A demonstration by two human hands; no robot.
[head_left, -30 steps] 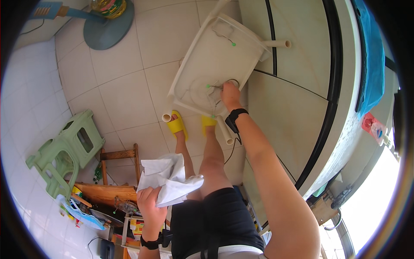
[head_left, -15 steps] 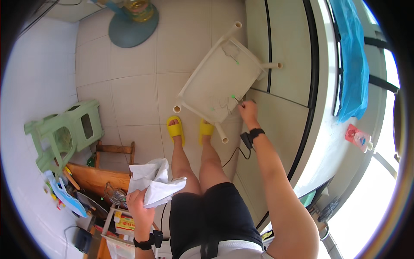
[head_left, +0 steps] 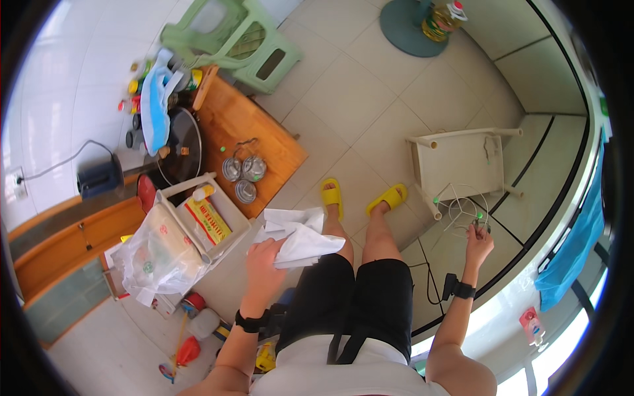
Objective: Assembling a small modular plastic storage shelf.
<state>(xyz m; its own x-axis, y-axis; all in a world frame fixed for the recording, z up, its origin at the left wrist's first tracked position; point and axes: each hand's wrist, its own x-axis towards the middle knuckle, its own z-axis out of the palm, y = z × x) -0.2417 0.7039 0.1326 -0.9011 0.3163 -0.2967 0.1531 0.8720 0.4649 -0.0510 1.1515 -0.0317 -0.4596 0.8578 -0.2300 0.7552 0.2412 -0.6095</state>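
Note:
My left hand (head_left: pixel 265 263) is closed on a folded white cloth (head_left: pixel 305 239), which hangs loosely over my left thigh. Out to the right, my right hand (head_left: pixel 480 247) grips a thin round wire rack (head_left: pixel 456 204) by its edge; green dots sit on the wire. Beyond the rack, an upturned white plastic stool (head_left: pixel 456 158) lies on the floor with its legs up. On the wooden table (head_left: pixel 281 148) at left rests a wire holder with round, shiny metal-looking pieces (head_left: pixel 253 167), also marked with green dots.
A green plastic stool (head_left: pixel 264 53) stands beyond the table. Nearer are a white cart (head_left: pixel 231 241) with a yellow-red box (head_left: pixel 206 221), a plastic bag (head_left: pixel 148 257) and a dark pan lid (head_left: pixel 181 145). Cabinets line the right; an oil bottle (head_left: pixel 441 23) stands far off.
My view has swung left, bringing the table and cart into full sight. My right hand, with the wire rack, now appears lower and farther right. The left keeps hold of the cloth.

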